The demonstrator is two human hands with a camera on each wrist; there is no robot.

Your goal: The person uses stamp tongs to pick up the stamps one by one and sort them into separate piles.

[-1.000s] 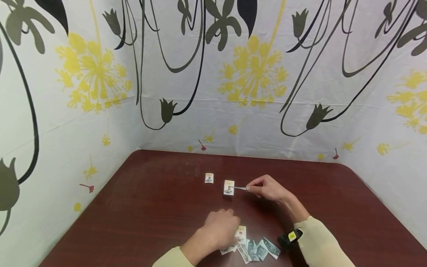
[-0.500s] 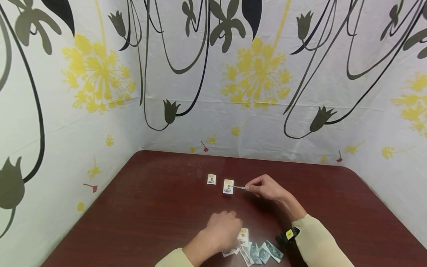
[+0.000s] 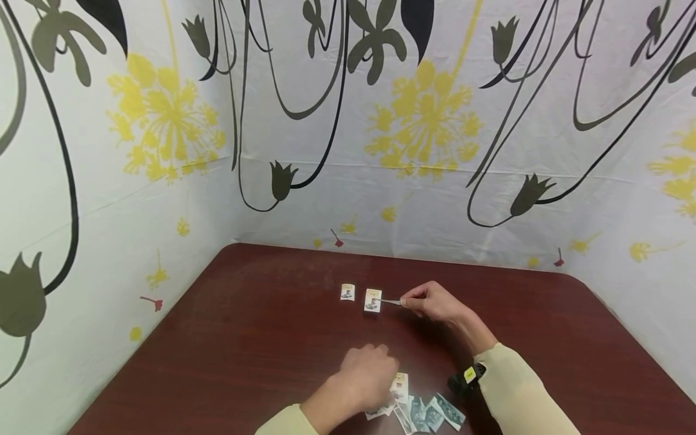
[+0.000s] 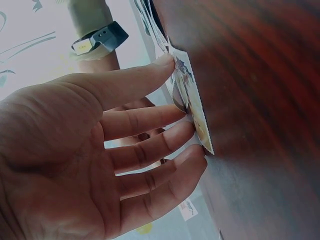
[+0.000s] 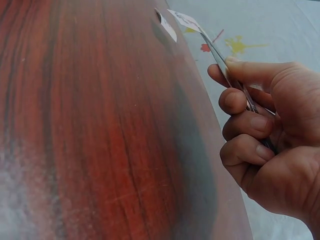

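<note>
My right hand (image 3: pixel 435 302) holds metal tweezers (image 5: pixel 215 52), its fingers curled round them. At their tips is a small white postage stamp (image 3: pixel 372 300) with an orange and grey print, held above the table. A similar stamp (image 3: pixel 347 292) lies to its left. My left hand (image 3: pixel 365 377) is over a loose group of stamps near the front. In the left wrist view, its thumb and fingertips touch a stamp with a toothed edge (image 4: pixel 201 117), the fingers loosely bent. Part of the group is hidden under this hand.
Several blue-grey stamps (image 3: pixel 435 414) overlap at the right of the group. The dark red-brown table (image 3: pixel 261 338) has rounded far corners. A white cloth (image 3: pixel 326 139) with flower prints stands behind and at the sides. A black wrist device (image 3: pixel 466 379) is on my right forearm.
The head view has shifted slightly, so the scene sits a little further right. Both hands stay nearly in place, with the tweezers still gripping the stamp.
</note>
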